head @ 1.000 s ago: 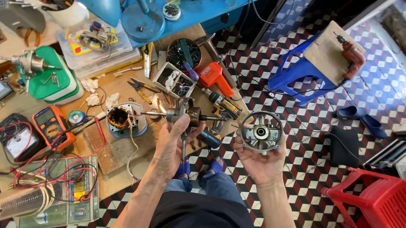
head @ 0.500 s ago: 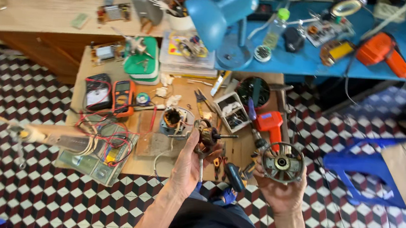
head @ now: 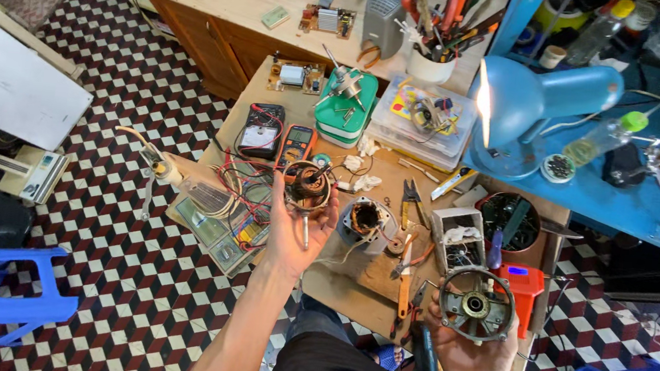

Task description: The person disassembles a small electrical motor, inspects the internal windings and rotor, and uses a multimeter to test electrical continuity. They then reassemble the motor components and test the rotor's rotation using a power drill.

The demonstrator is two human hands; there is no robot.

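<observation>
Between the hands, the surface (head: pixel 369 282) is crowded: motor stator (head: pixel 365 223), pliers (head: pixel 409 197) and grey box (head: pixel 458 237) block passage.

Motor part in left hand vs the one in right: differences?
The left hand holds a rotor with a shaft pointing down; the right hand holds an end cover, a flat open ring with spokes and a central bearing. The rotor looks copper-brown and solid, the end cover grey. Both are round and metal.
</observation>
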